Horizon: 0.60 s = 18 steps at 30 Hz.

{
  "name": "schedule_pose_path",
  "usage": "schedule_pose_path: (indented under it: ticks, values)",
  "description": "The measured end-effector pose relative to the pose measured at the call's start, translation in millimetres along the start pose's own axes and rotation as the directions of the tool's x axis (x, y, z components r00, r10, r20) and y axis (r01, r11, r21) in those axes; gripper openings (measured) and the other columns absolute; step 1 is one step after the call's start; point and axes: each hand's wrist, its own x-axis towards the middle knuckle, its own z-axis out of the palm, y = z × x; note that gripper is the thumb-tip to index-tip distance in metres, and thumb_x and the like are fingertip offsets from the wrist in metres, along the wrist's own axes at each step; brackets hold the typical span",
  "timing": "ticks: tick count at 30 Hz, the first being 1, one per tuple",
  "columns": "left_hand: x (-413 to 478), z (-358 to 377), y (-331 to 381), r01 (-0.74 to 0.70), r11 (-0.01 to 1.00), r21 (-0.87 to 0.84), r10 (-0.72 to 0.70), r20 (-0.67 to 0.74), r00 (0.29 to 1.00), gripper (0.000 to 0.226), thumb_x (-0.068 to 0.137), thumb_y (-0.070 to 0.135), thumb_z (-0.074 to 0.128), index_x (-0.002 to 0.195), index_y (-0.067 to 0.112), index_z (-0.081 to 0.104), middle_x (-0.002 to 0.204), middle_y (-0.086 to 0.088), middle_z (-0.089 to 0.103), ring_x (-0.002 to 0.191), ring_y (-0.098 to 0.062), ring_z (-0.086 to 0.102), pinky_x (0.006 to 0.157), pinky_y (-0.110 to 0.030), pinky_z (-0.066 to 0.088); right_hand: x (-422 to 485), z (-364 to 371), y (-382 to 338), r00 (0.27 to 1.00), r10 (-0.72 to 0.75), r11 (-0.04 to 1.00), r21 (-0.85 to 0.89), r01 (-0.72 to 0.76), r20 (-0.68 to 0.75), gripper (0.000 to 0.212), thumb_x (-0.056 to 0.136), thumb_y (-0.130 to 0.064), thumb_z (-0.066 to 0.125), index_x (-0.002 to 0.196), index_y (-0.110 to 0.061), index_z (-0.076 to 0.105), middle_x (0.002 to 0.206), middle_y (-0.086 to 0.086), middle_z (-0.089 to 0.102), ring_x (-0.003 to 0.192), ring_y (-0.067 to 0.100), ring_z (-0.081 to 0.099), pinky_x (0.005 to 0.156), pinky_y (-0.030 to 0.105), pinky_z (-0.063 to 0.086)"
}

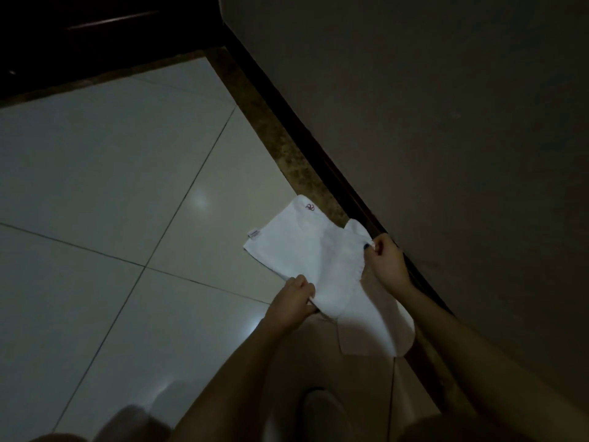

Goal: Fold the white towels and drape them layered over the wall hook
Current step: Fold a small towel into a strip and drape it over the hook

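Note:
A white towel [306,247] hangs in the air between my two hands, above the tiled floor. It has a small red emblem at its far corner and a label on its left edge. My left hand [294,299] grips its near edge with curled fingers. My right hand [387,263] pinches the right edge close to the wall. A second flap of white cloth [379,327] droops below the right hand; I cannot tell whether it belongs to the same towel. No wall hook is in view.
Pale glossy floor tiles [127,186] fill the left. A brown speckled border strip [287,148] and a dark skirting run diagonally along the plain wall [446,122] on the right. Dark furniture [95,33] stands at the top left. The room is dim.

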Motion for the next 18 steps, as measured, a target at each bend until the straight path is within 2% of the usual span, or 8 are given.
schedule_pose_path:
  ticks: [2,4,6,10,12,14,16,18]
  values:
    - [-4.1,-25.6,1.4,-0.004,0.994,-0.106,0.000,-0.045,0.999,0.024,0.086,0.032,0.068,0.095,0.010,0.063,0.102,-0.004,0.050,0.093,-0.017,0.047,0.076,-0.026,0.039,-0.8,-2.6,-12.5,1.000,-0.011,1.000,0.029,0.011,-0.010,0.017,0.095,-0.006,0.051,0.082,-0.010,0.041,0.069,-0.002,0.043,0.056,0.007,0.039,0.047,0.013,0.035]
    - [-8.8,-64.9,8.3,0.014,0.980,-0.201,-0.029,-0.072,0.997,0.019,0.085,0.024,0.071,0.093,0.008,0.067,0.100,-0.008,0.052,0.091,-0.020,0.051,0.079,-0.026,0.040,-4.1,-9.8,-36.8,0.998,-0.061,0.996,0.070,0.061,-0.004,0.009,0.095,-0.004,0.051,0.092,-0.012,0.049,0.076,-0.006,0.050,0.059,0.000,0.050,0.052,0.008,0.039]
    - [-16.8,-114.6,19.4,0.054,0.961,-0.270,-0.082,-0.095,0.992,0.016,0.082,0.019,0.075,0.091,0.008,0.068,0.099,-0.009,0.052,0.089,-0.021,0.054,0.078,-0.023,0.040,-8.3,-22.6,-70.2,0.994,-0.102,0.993,0.067,0.098,0.048,0.018,0.095,0.000,0.049,0.107,-0.009,0.060,0.090,-0.007,0.060,0.072,-0.008,0.057,0.061,0.004,0.043]
    - [-46.5,-225.8,51.2,0.126,0.939,-0.319,-0.188,-0.173,0.967,0.022,0.081,0.031,0.075,0.083,0.012,0.064,0.093,-0.002,0.049,0.081,-0.011,0.047,0.068,-0.008,0.032,-20.8,-61.5,-160.6,0.980,-0.065,0.998,0.031,0.060,0.188,0.030,0.096,0.001,0.048,0.121,0.002,0.065,0.113,0.016,0.067,0.088,0.012,0.060,0.074,0.016,0.044]
    - [-63.2,-284.3,72.4,0.174,0.925,-0.337,-0.254,-0.210,0.944,0.025,0.081,0.038,0.074,0.082,0.016,0.063,0.093,-0.001,0.050,0.081,-0.009,0.049,0.068,-0.013,0.034,-31.8,-86.0,-215.6,0.968,-0.055,0.996,0.085,0.035,0.244,0.027,0.096,-0.005,0.055,0.119,0.004,0.066,0.114,0.018,0.067,0.099,0.020,0.062,0.082,0.024,0.046]
    - [-81.4,-341.9,96.8,0.207,0.912,-0.355,-0.313,-0.273,0.910,0.026,0.083,0.039,0.073,0.085,0.014,0.066,0.094,-0.002,0.054,0.083,-0.012,0.053,0.070,-0.019,0.037,-49.0,-112.6,-270.5,0.947,-0.059,0.993,0.119,0.022,0.315,0.026,0.095,-0.013,0.062,0.112,0.005,0.069,0.108,0.018,0.069,0.100,0.025,0.065,0.081,0.026,0.049]
    - [-105.4,-401.9,124.4,0.234,0.899,-0.370,-0.363,-0.333,0.870,0.024,0.088,0.037,0.068,0.090,0.013,0.071,0.092,-0.005,0.058,0.084,-0.018,0.057,0.069,-0.023,0.038,-70.4,-143.9,-326.2,0.917,-0.064,0.995,0.098,0.028,0.393,0.026,0.092,-0.017,0.066,0.108,0.002,0.070,0.102,0.018,0.071,0.099,0.028,0.067,0.078,0.026,0.052]
    - [-129.4,-447.6,149.1,0.234,0.896,-0.376,-0.380,-0.380,0.843,0.023,0.093,0.034,0.063,0.087,0.013,0.071,0.086,-0.007,0.059,0.080,-0.021,0.057,0.063,-0.023,0.036,-91.5,-169.5,-370.8,0.886,-0.082,0.997,0.030,0.076,0.456,0.025,0.089,-0.017,0.070,0.106,0.001,0.069,0.099,0.017,0.071,0.095,0.028,0.067,0.080,0.033,0.053]
